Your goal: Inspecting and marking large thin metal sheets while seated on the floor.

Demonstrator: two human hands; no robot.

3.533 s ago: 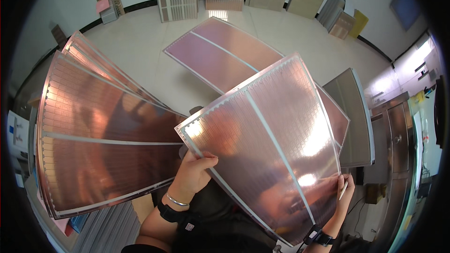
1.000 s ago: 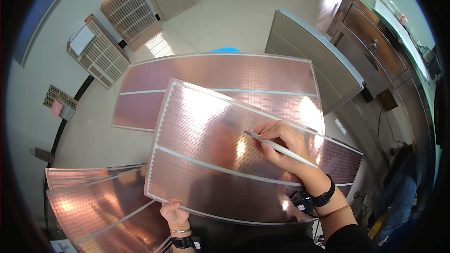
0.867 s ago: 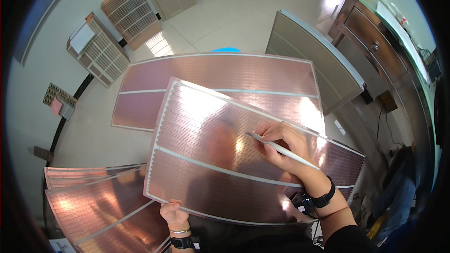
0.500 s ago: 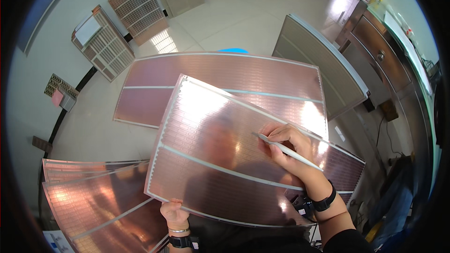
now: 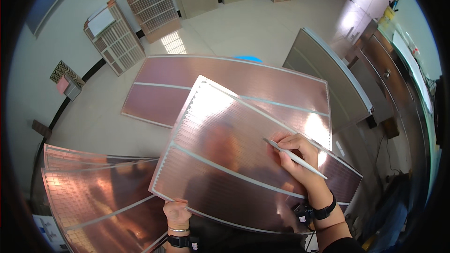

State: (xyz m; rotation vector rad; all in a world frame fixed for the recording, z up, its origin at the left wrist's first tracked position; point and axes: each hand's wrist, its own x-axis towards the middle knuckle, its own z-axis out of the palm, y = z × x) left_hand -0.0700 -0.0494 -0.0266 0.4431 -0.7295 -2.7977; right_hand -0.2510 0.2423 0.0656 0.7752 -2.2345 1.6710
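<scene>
A large copper-coloured sheet [image 5: 225, 145] with fine rows of printed circuit lines and pale border strips lies tilted in front of me. My left hand [image 5: 177, 213] pinches its near left edge, fingertips on top. In my right hand [image 5: 300, 157] is a slim white craft knife [image 5: 304, 165], held like a pen. Its thin grey tip points left and rests on or just above the sheet's surface, right of the middle; contact cannot be made out. Beneath lies another copper sheet [image 5: 161, 72], partly covered. Bright glare and my reflection hide some of the pattern.
Several copper sheets [image 5: 93, 197] fan out at the lower left. A grey-brown panel [image 5: 304, 70] leans at the right, beside a metal drawer cabinet [image 5: 384, 65]. Stacked panels [image 5: 152, 7] lean along the far wall. Blue fabric [image 5: 393, 211] shows at the lower right.
The view has shifted slightly, so the scene sits a little farther right and lower. My right hand and the knife keep nearly the same place on the sheet; the left grip is unchanged.
</scene>
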